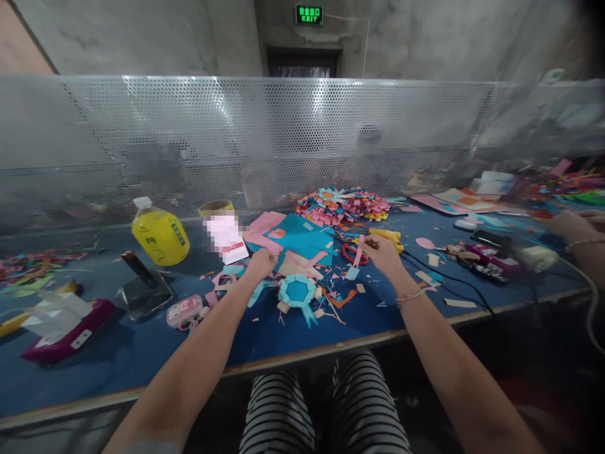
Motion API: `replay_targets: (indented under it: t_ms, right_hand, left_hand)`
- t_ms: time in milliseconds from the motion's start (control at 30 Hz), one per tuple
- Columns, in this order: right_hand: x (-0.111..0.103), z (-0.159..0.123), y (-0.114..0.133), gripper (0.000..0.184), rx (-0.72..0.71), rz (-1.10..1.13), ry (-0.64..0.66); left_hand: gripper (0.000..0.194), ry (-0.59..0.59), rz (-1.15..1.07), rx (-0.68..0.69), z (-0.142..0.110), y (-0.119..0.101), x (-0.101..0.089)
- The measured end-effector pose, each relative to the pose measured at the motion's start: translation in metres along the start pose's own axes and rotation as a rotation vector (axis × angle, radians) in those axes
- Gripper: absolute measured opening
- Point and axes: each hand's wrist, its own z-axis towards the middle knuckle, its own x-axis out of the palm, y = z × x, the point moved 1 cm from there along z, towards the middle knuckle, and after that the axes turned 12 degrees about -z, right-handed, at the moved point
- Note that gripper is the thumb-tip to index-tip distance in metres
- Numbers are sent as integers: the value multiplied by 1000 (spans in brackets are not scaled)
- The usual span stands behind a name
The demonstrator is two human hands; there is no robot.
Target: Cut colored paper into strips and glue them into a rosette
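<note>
1. Holding yellow liquid, a capped clear bottle [161,234] stands on the blue table [189,353], left of the papers.
2. White tissues [57,315] stick out of a purple holder [97,318] at the near left; another purple container [494,258] sits at the right, its contents too blurred for me to name.
3. The right hand [382,255] pinches a pink strip [360,250] between closed fingertips, with red-handled scissors [353,253] just beside it.
4. The left hand [263,261] reaches the pink and blue sheets [302,234], fingers bunched; I cannot tell whether it grips anything.
5. A light-blue paper rosette [297,291] lies between the forearms, amid scraps, nearer the table's front edge than the hands.
</note>
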Motion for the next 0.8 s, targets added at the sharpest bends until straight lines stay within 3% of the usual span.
replay_targets:
  t_ms: [167, 333, 467, 567, 700, 800]
  right_hand:
    - [-2, 0, 2, 35, 4, 21, -35]
    - [-2, 0, 1, 33, -11, 36, -41]
    - [0, 3, -3, 28, 1, 68, -29]
    - [9, 4, -7, 24, 73, 161, 111]
    - [27, 2, -12, 18, 330, 321, 417]
    - [38, 1, -16, 15, 295, 300, 418]
  left_hand:
    - [21, 43, 37, -35, 4, 4, -1]
    - [38, 134, 229, -67, 1, 1, 9]
    - [37, 173, 285, -52, -3, -6, 14]
    - [34, 164, 287, -51, -5, -9, 16]
    - [33, 127, 288, -25, -6, -11, 19]
    - [33, 77, 296, 1, -9, -14, 19]
